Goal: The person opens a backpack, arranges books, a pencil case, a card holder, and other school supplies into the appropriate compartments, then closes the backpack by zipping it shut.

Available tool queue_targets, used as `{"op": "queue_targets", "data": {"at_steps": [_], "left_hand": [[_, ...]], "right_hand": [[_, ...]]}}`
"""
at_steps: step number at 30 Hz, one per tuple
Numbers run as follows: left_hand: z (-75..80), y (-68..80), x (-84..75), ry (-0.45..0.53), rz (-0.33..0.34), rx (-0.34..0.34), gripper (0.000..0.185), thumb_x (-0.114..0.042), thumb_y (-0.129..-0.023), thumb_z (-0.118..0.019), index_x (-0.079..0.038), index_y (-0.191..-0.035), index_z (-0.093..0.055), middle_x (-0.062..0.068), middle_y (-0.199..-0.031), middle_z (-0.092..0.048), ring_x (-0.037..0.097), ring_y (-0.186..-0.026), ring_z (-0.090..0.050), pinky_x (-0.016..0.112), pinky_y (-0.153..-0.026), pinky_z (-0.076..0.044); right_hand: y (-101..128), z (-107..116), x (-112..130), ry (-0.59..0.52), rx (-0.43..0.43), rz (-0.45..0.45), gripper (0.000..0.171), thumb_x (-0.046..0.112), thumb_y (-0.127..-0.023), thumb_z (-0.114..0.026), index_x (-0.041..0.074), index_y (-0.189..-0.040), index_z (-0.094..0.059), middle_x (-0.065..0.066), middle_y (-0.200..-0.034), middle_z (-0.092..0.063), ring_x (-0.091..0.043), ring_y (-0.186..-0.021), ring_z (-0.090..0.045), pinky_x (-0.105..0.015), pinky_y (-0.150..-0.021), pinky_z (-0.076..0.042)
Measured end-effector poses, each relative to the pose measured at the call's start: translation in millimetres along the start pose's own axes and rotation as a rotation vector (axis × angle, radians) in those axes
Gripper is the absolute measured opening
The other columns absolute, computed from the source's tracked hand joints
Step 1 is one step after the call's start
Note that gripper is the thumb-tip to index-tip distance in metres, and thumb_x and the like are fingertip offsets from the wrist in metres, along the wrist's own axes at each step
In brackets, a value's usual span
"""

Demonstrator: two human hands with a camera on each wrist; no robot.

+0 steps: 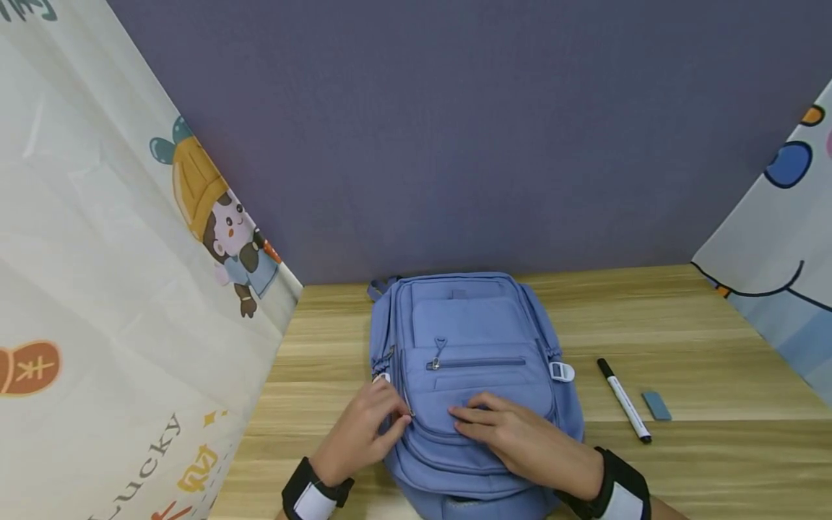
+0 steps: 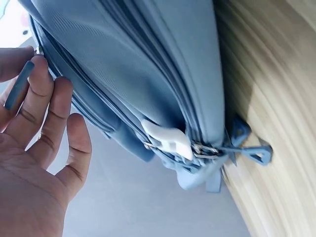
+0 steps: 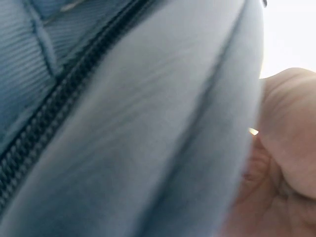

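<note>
Both your hands sit on the blue backpack (image 1: 464,361).
Your left hand (image 1: 364,433) pinches its left-edge zipper pull (image 2: 17,91); right hand (image 1: 520,437) presses flat, fingers straight; open table (image 1: 715,332) lies rightward.

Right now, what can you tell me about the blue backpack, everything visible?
The blue backpack lies flat on the wooden table, front up, its top toward the far wall. It looks like soft woven fabric, with a zipped front pocket, further zip lines round the sides and white plastic buckles at both edges. The left hand pinches a zipper pull at its left side; the right hand rests flat on the lower front pocket.
</note>
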State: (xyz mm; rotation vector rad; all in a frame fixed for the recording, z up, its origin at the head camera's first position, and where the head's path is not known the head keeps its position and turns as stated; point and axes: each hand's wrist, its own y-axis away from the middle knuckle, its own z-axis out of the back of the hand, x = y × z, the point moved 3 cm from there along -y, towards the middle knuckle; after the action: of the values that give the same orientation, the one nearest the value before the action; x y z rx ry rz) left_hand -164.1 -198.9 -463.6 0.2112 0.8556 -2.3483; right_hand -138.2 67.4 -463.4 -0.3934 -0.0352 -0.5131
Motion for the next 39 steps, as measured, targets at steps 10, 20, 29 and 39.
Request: {"op": "queue_targets", "data": {"at_steps": [10,20,29,39], "left_hand": [[-4.5,-0.6,-22.6,-0.084,-0.034,0.044,0.013,-0.014,-0.089,-0.08,-0.022,-0.088,-0.07,-0.013,-0.082,-0.061,0.003,-0.084,-0.053,0.023,-0.079,-0.043],[-11.7,-10.2,-42.3,-0.165,-0.122,0.105,0.012,-0.02,-0.091,-0.082,-0.021,-0.088,-0.07,-0.012,-0.082,-0.063,0.004,-0.081,-0.051,0.02,-0.076,-0.037],[-7.8,-24.3,-50.3,-0.113,-0.034,0.167,0.018,-0.029,-0.092,-0.085,-0.023,-0.084,-0.07,-0.014,-0.077,-0.062,-0.001,-0.074,-0.05,0.016,-0.071,-0.039],[-1.4,-35.9,-58.1,0.04,0.065,0.189,0.03,-0.024,-0.095,-0.082,-0.022,-0.076,-0.059,-0.011,-0.068,-0.054,-0.006,-0.066,-0.042,0.011,-0.065,-0.035]], "right_hand": [[-1.1,-0.3,-0.1,0.017,-0.024,0.016,0.047,-0.004,-0.09,-0.076,0.016,-0.133,-0.075,0.0,-0.144,-0.07,-0.016,-0.118,-0.062,-0.034,-0.095,-0.059],[-1.0,-1.0,-0.9,0.021,-0.029,0.016,0.044,0.001,-0.093,-0.076,0.017,-0.133,-0.075,0.0,-0.144,-0.07,-0.017,-0.121,-0.063,-0.035,-0.096,-0.059],[-9.7,2.8,7.7,0.028,-0.057,-0.001,0.036,0.021,-0.093,-0.083,0.018,-0.128,-0.075,0.003,-0.129,-0.072,-0.013,-0.11,-0.062,-0.032,-0.093,-0.057],[-34.5,-6.5,22.9,0.05,-0.158,-0.058,0.031,0.04,-0.092,-0.083,0.023,-0.089,-0.057,0.013,-0.077,-0.046,0.004,-0.067,-0.04,-0.012,-0.059,-0.031]]}}
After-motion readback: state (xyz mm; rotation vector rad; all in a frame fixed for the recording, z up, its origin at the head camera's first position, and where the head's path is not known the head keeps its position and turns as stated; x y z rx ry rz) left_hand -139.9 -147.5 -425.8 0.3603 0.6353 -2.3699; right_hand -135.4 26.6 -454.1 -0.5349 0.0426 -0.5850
